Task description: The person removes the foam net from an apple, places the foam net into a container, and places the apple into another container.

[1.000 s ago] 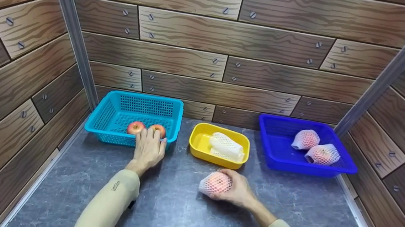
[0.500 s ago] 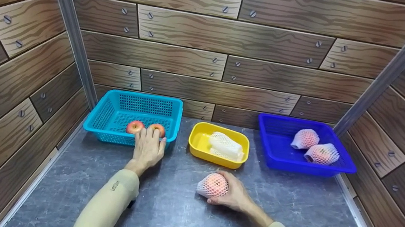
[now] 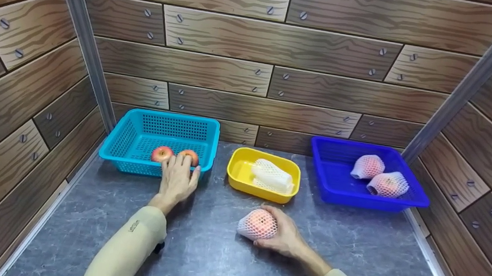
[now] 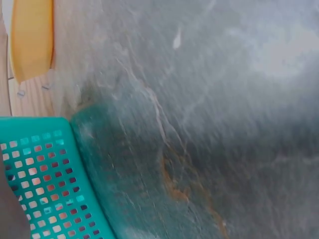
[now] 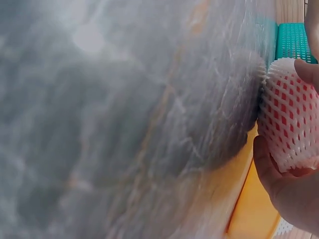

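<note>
In the head view my left hand reaches over the front rim of a teal basket, its fingers draped by the right-hand red apple. They partly cover that apple; another red apple sits just left of it. My right hand grips an apple in a white foam net low over the table, thumb and fingers wrapped on its right side. The right wrist view shows the netted apple between thumb and fingers. Only a blurred sliver of the left hand enters the left wrist view.
A yellow tray with white foam nets stands behind the right hand. At right, a dark blue basket contains two netted apples, one behind and one in front. Wood-patterned walls enclose the grey table.
My right hand and the netted apple have shifted slightly left, and its lower fingertips have moved a little on the net. The left hand stays at the teal basket's rim.
</note>
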`<move>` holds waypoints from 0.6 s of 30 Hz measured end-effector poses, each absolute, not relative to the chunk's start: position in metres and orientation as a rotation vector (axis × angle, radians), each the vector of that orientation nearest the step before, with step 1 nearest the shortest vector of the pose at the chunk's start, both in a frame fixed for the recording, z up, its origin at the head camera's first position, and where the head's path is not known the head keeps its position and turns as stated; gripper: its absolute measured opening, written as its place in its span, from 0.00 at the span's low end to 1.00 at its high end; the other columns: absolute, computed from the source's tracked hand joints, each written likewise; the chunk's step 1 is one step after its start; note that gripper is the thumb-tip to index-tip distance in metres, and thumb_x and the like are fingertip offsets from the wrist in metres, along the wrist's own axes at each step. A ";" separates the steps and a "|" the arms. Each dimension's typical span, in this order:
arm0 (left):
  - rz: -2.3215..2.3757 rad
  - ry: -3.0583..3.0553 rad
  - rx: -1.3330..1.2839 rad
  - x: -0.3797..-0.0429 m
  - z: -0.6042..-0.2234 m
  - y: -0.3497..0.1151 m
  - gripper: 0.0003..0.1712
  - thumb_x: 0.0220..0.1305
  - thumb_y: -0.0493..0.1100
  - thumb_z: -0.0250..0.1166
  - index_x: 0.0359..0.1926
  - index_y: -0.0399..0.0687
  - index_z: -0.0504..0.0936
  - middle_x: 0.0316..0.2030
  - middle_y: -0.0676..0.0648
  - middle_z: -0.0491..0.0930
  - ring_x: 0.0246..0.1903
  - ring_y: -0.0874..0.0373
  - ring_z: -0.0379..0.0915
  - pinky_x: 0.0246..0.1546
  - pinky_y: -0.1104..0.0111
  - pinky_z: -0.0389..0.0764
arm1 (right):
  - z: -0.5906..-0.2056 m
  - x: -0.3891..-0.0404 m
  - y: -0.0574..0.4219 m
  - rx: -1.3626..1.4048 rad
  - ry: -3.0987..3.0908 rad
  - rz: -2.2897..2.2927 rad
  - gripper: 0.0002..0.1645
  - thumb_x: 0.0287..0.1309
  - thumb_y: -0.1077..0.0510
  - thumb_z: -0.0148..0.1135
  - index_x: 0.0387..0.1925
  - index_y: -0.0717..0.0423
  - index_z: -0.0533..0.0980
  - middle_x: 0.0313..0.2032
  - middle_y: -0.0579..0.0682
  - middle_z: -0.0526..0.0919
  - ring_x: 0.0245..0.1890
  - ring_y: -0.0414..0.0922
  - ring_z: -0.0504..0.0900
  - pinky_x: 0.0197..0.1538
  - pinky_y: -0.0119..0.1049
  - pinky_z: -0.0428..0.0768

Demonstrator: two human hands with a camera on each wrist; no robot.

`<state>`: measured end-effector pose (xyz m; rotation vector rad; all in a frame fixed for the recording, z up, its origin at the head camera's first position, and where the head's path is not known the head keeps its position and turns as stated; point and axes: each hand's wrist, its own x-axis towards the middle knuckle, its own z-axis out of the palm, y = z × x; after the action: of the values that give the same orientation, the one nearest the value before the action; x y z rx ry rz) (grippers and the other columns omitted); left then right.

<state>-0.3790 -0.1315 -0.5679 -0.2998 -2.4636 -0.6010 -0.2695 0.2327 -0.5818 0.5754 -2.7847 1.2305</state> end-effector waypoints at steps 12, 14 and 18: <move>-0.728 -2.236 -0.516 -0.358 -0.555 -0.112 0.09 0.68 0.42 0.74 0.46 0.47 0.85 0.42 0.43 0.84 0.47 0.42 0.80 0.51 0.49 0.81 | -0.553 -0.263 0.231 0.513 -2.727 1.224 0.60 0.34 0.44 0.96 0.71 0.52 0.79 0.62 0.50 0.89 0.62 0.50 0.87 0.71 0.49 0.81; -0.755 -2.262 -0.564 -0.351 -0.551 -0.108 0.07 0.69 0.41 0.73 0.45 0.47 0.86 0.41 0.44 0.84 0.44 0.45 0.81 0.50 0.52 0.84 | -0.547 -0.262 0.231 0.532 -2.705 1.221 0.59 0.34 0.43 0.96 0.71 0.51 0.79 0.62 0.50 0.90 0.61 0.50 0.87 0.70 0.48 0.81; -0.865 -2.292 -0.679 -0.336 -0.543 -0.098 0.03 0.69 0.39 0.73 0.41 0.47 0.87 0.38 0.47 0.86 0.39 0.52 0.84 0.44 0.59 0.88 | -0.537 -0.259 0.231 0.578 -2.644 1.230 0.58 0.34 0.44 0.96 0.71 0.51 0.80 0.61 0.49 0.90 0.60 0.48 0.88 0.69 0.45 0.82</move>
<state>-0.3362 -0.0982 -0.5430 -0.6792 -2.2921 -0.8655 -0.2593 0.2307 -0.5366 0.5779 -2.6438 1.2304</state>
